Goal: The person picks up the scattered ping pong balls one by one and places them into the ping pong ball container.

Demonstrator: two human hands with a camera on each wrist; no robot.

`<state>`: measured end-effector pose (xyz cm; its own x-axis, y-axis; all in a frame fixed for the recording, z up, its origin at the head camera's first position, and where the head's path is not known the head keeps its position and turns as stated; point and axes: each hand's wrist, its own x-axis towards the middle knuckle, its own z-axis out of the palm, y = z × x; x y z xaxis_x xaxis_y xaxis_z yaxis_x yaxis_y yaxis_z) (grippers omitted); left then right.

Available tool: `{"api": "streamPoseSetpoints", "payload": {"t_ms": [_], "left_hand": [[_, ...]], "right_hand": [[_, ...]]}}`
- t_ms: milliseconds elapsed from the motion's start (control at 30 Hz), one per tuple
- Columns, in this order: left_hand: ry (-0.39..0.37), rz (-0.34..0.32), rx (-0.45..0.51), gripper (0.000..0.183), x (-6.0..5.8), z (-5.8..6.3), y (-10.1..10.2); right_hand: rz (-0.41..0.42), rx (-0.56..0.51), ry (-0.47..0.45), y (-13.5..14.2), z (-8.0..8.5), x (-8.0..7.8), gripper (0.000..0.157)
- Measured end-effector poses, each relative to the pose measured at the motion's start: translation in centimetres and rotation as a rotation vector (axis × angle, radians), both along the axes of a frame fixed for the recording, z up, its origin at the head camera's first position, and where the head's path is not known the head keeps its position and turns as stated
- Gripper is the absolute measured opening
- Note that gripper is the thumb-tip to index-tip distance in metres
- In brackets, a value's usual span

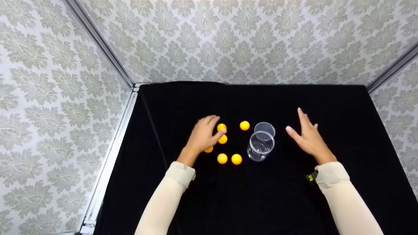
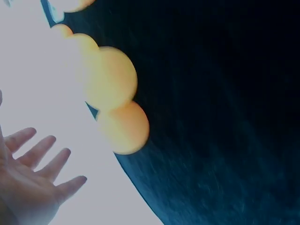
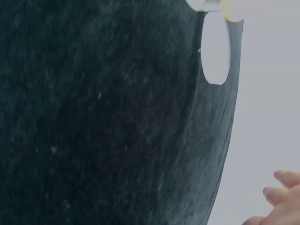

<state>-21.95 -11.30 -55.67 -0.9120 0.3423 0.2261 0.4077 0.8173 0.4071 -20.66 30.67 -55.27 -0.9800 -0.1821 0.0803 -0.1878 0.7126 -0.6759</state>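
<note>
**Here, the left hand (image 1: 204, 133) hangs among orange balls (image 1: 236, 159)**

We look down on a black cloth (image 1: 248, 202), and on it we count six balls in the head view. The left hand is over the left side of this group. Its thumb covers a part of the upper ball; a second ball is just below the thumb, and a third is half hidden behind the hand. We cannot tell if the skin touches any of them. In the left wrist view we see its fingers wide, with gaps between them, holding nothing.

Two balls lie side by side, nearer to the person, with a narrow gap. The sixth is farther away, near a clear disc (image 1: 265, 126). In front of this disc stands a clear cup (image 1: 256, 154), upright, with its rim turned up; it hides one part of the disc.

The right hand (image 1: 308, 138) is apart from the cup, on its right side, with the thumb spread away from the straight fingers. We notice wide room from this hand to the right edge of the cloth. The far edge, below the patterned wall (image 1: 209, 42), is well beyond both hands. At left, a pale rail (image 1: 116, 137) borders the cloth, well apart from the balls.
</note>
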Motion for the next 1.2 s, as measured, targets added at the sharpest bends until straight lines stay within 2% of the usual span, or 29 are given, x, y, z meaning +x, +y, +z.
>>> {"api": "streamPoseSetpoints", "payload": {"t_ms": [167,333,467,733,967,1200], "left_hand": [[-0.082,-0.144,0.069,0.077,1.8,0.3,1.6],[-0.130,-0.251,0.078,0.086,3.0,0.1,3.8],[-0.166,-0.260,0.096,0.093,3.4,-0.4,5.3],[-0.253,-0.264,0.189,0.111,3.7,-1.6,7.7],[-0.252,-0.286,0.255,0.105,3.7,-2.4,9.0],[-0.231,-0.318,0.312,0.096,3.6,-2.6,10.0]], "right_hand": [[0.097,-0.112,0.096,-1.0,0.0,1.0,0.086],[0.175,-0.099,0.115,-2.4,0.0,2.5,0.098],[0.205,-0.081,0.110,-4.1,-0.2,3.2,0.106],[0.195,-0.104,0.084,-6.3,-1.6,4.0,0.116],[0.170,-0.102,0.074,-7.3,-2.5,4.4,0.115],[0.138,-0.111,0.092,-7.7,-3.1,4.9,0.114]]}}
